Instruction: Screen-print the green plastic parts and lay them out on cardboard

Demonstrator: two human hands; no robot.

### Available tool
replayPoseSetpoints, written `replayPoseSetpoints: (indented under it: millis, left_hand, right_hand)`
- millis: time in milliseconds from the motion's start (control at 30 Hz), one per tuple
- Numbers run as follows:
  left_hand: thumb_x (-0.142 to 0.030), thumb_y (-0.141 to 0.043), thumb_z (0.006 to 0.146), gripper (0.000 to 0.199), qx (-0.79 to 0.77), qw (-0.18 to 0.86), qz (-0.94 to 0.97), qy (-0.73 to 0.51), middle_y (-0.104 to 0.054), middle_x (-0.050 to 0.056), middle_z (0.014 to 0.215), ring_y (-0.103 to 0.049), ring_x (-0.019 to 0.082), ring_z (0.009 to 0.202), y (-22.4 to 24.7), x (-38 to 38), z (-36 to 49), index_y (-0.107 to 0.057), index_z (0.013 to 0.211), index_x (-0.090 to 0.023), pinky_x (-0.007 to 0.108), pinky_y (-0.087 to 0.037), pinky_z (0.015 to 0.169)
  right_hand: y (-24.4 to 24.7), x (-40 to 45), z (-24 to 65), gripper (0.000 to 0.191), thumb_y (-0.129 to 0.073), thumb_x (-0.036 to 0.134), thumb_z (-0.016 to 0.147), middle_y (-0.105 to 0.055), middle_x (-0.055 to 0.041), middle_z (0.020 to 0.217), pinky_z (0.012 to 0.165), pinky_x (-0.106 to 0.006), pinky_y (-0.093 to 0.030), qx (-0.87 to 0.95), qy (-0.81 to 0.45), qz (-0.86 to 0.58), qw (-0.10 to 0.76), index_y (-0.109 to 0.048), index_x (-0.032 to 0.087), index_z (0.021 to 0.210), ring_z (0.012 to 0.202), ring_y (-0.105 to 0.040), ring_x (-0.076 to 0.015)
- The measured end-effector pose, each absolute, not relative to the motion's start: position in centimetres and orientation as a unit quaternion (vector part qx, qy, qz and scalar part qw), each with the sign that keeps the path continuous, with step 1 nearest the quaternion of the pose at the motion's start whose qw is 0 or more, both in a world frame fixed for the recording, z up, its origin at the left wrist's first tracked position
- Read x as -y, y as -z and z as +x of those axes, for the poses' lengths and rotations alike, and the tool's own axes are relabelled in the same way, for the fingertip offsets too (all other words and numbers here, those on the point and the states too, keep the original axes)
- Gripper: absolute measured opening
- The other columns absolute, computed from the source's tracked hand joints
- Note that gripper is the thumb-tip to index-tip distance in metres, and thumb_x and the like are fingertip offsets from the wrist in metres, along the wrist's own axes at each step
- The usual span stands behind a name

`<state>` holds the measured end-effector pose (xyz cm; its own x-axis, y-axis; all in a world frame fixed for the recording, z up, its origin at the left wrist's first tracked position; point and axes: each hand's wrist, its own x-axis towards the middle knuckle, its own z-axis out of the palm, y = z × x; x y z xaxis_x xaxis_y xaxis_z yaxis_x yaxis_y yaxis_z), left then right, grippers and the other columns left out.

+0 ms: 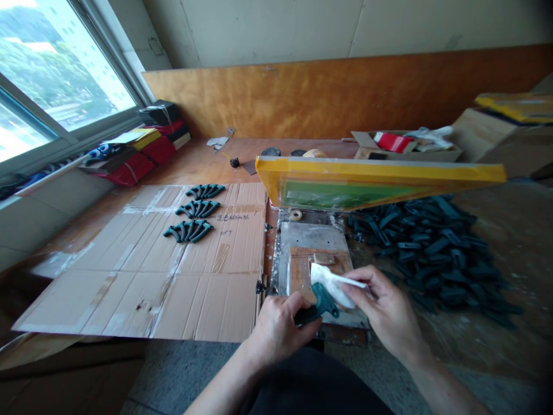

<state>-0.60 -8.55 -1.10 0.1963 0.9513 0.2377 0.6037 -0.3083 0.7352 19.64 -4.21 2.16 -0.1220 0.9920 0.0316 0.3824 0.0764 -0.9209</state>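
My left hand [280,323] is closed around a dark green curved plastic handle [319,302], its wider end pointing up and to the right. Between the fingers of my right hand [384,305] is a folded white cloth [332,282], held against or right beside the handle; contact is hard to make out. Below both hands lies a metal base plate [309,233] with a wooden block [300,262] fixed on it. Above the plate, a yellow-edged printing screen [380,170] with green mesh is tilted up.
A heap of similar dark green parts [444,253] lies to the right. Several handles [190,230] rest in three rows on flattened cardboard [211,288] at left. Behind are a tape roll [296,215], an open carton [406,151] and red bundles [129,167] by the window.
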Motion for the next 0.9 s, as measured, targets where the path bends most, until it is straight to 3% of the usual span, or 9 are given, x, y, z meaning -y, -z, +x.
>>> replayPoseSetpoints:
  millis: [200, 433, 600, 733, 900]
  left_hand:
    - [-0.022, -0.071, 0.069, 0.013, -0.512, 0.224, 0.752, -0.351, -0.065, -0.004, 0.059, -0.058, 0.009, 0.050, 1.2, 8.3, -0.6, -0.059, 0.074, -0.019, 0.016, -0.041, 0.051]
    - [-0.021, -0.071, 0.069, 0.013, -0.463, 0.170, 0.791, -0.362, -0.063, -0.005, 0.055, -0.055, 0.008, 0.045, 1.4, 8.2, -0.6, -0.059, 0.074, -0.018, 0.017, -0.038, 0.046]
    - [-0.024, -0.070, 0.072, 0.012, -0.413, 0.217, 0.806, -0.365, -0.063, -0.004, 0.059, -0.056, 0.008, 0.049, 1.7, 8.7, 0.1, -0.059, 0.075, -0.018, 0.017, -0.038, 0.047]
    - [-0.022, -0.071, 0.070, 0.011, -0.463, 0.260, 0.769, -0.355, -0.062, -0.005, 0.057, -0.052, 0.007, 0.047, 2.0, 8.7, 0.0, -0.061, 0.074, -0.018, 0.016, -0.037, 0.046]
    - [-0.020, -0.070, 0.069, 0.010, -0.482, 0.266, 0.758, -0.349, -0.059, -0.006, 0.054, -0.051, 0.006, 0.046, 2.5, 8.2, -0.5, -0.061, 0.073, -0.019, 0.015, -0.036, 0.048]
  right_hand:
    - [-3.0, 4.1, 18.7, 0.020, -0.061, 0.043, 0.085, -0.062, -0.0030, 0.089, 0.079, -0.026, -0.047, 0.728, -0.420, -0.459, 0.287, -0.068, 0.025, 0.085, 0.087, -0.059, -0.0187]
    - [-2.2, 3.1, 18.2, 0.029, -0.061, 0.043, 0.085, -0.056, -0.0023, 0.079, 0.071, -0.026, -0.044, 0.745, -0.423, -0.449, 0.254, -0.055, 0.021, 0.068, 0.077, -0.055, -0.0170]
    - [-0.2, 0.6, 18.0, 0.032, -0.061, 0.043, 0.082, -0.051, 0.0013, 0.068, 0.062, -0.025, -0.040, 0.740, -0.373, -0.495, 0.261, -0.049, 0.020, 0.063, 0.065, -0.050, -0.0144]
    - [-1.0, 0.3, 19.1, 0.032, -0.061, 0.050, 0.080, -0.048, 0.0029, 0.066, 0.053, -0.023, -0.038, 0.680, -0.401, -0.538, 0.295, -0.052, 0.020, 0.070, 0.060, -0.047, -0.0129]
    - [-3.5, 3.3, 18.6, 0.029, -0.060, 0.043, 0.084, -0.055, -0.0015, 0.078, 0.067, -0.025, -0.044, 0.730, -0.398, -0.464, 0.306, -0.053, 0.021, 0.067, 0.073, -0.053, -0.0153]
